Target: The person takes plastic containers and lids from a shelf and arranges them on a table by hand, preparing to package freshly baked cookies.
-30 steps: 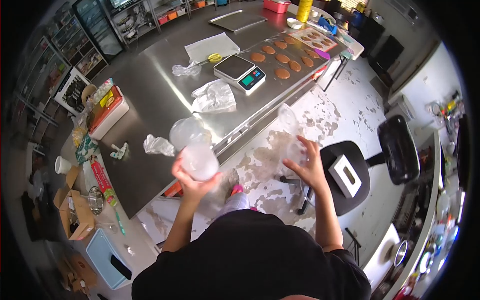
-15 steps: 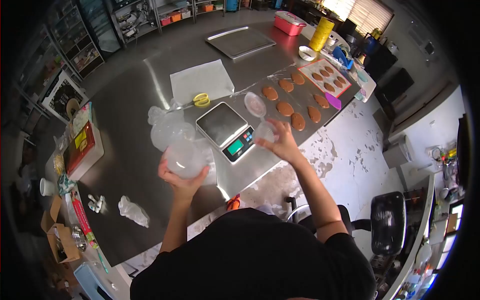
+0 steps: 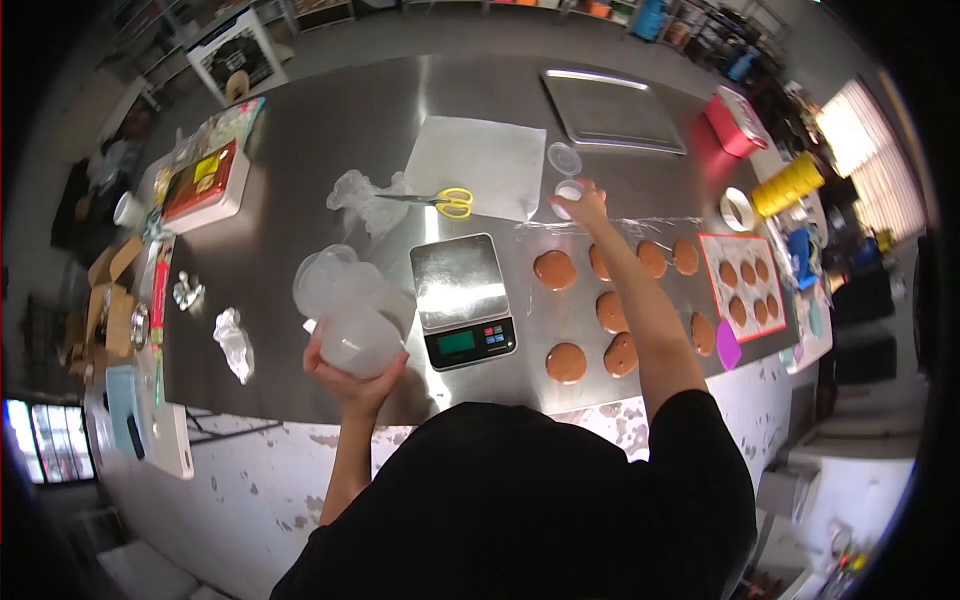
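Observation:
My left hand (image 3: 350, 382) is wrapped round translucent plastic tubs (image 3: 362, 338), bunched together left of the kitchen scale (image 3: 462, 275). Farther away, my right hand (image 3: 590, 208) grips a small clear plastic cup (image 3: 568, 189) just beyond the brown discs. Its round clear lid (image 3: 564, 157) stands open on the far side of the cup. Nothing lies on the scale's metal plate. Yellow-handled scissors (image 3: 455, 203) rest at the near edge of a white paper sheet (image 3: 475, 160), their blades by a crumpled clear plastic bag (image 3: 358, 204).
Several glossy brown discs (image 3: 566, 363) lie right of the scale, some under my right forearm. Farther right are a red-edged mat (image 3: 712, 252) with more discs and a purple scraper (image 3: 728, 345). A metal tray (image 3: 615, 110) sits at the back; a red-lidded box (image 3: 205, 185) is at left.
My right hand has moved the lidded cup away from beside the scale to the paper's right corner. The view has turned; my left hand still holds the tubs.

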Demonstrator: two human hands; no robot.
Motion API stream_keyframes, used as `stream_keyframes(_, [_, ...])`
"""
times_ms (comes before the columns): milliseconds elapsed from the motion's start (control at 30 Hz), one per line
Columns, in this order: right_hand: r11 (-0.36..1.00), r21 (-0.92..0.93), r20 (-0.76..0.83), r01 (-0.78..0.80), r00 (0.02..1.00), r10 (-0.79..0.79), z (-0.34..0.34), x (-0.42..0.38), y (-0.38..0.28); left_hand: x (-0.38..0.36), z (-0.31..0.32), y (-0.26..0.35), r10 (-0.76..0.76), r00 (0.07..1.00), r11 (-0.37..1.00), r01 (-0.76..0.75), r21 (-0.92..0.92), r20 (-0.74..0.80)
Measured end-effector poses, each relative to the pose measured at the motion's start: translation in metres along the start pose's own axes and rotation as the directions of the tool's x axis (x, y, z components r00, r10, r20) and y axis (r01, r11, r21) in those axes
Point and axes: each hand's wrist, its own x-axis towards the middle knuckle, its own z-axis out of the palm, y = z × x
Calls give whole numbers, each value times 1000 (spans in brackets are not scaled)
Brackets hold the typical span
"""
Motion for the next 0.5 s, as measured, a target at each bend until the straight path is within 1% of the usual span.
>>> stream_keyframes(33, [998, -46, 12, -48, 999, 49, 6, 21, 5, -6, -2, 9, -25, 1000, 997, 26, 78, -9])
stream_keyframes(67, [998, -38, 39, -43, 998, 44, 12, 40, 12, -14, -2, 16, -31, 999, 994, 31, 106, -8])
stream_keyframes(133, [990, -60, 14, -128, 992, 129, 18, 61, 19, -26, -2, 30, -41, 997, 978, 54, 201, -71])
stream_keyframes(200, [992, -59, 31, -109, 993, 111, 26, 68, 23, -38, -3, 44, -53, 997, 965, 67, 253, -64])
stream_keyframes(267, [956, -260, -195, -135, 977, 85, 35, 68, 15, -50, -5, 50, -122, 985, 960, 149, 238, -126])
stream_keyframes(300, [960, -256, -162, -112, 984, 72, 40, 63, 11, -54, -6, 53, -124, 983, 950, 158, 270, -139])
stream_keyframes(333, [946, -309, -341, 98, 917, -207, 43, 51, 11, -56, -6, 55, -139, 978, 943, 178, 281, -153])
stream_keyframes(367, [876, -391, -488, 282, 744, -456, 47, 37, 10, -57, -6, 57, -155, 974, 937, 198, 288, -167])
stream_keyframes(400, [874, -379, -467, 303, 753, -464, 50, 22, 6, -58, -7, 59, -161, 971, 926, 211, 314, -179])
stream_keyframes(433, [902, -147, -204, 406, 880, -430, 52, 8, 2, -58, -6, 60, -162, 970, 928, 213, 306, -184])
stream_keyframes(467, [904, 101, 90, 415, 901, -424, 52, -8, -2, -56, -6, 59, -162, 969, 932, 213, 293, -188])
stream_keyframes(500, [918, 134, 280, 374, 874, -397, 52, -28, -7, -54, -6, 59, -137, 972, 929, 193, 314, -193])
